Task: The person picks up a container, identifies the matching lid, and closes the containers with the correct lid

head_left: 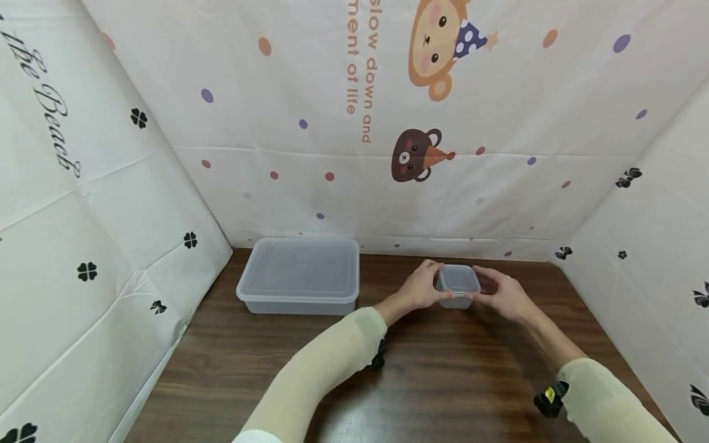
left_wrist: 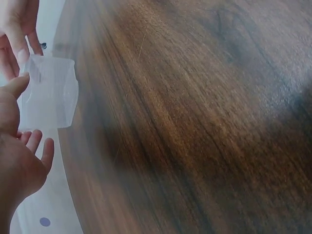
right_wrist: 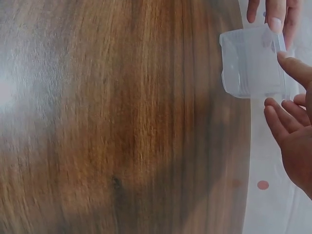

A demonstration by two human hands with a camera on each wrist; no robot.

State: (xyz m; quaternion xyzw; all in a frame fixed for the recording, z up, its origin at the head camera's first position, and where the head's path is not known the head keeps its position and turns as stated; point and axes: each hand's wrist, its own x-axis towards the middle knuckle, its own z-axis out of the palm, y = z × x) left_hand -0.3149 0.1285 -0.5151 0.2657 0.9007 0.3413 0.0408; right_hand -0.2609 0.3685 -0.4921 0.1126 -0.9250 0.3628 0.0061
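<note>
A small square clear plastic container [head_left: 458, 282] with a lid stands toward the back of the table, right of the middle. From its left side my left hand [head_left: 423, 288] grips it, thumb at the near edge of the lid and fingers toward the far corner. My right hand [head_left: 506, 298] holds the opposite side in the same way. In the left wrist view the container [left_wrist: 51, 92] sits between both hands. The right wrist view shows the container's [right_wrist: 251, 63] translucent wall, with the right thumb at the lid's rim. No contents can be made out.
To the left, a large rectangular translucent box [head_left: 301, 271] with a lid stands near the back edge. The dark wood-grain table [head_left: 443, 381] is bounded by printed white sheets [head_left: 310, 197] at the back and both sides.
</note>
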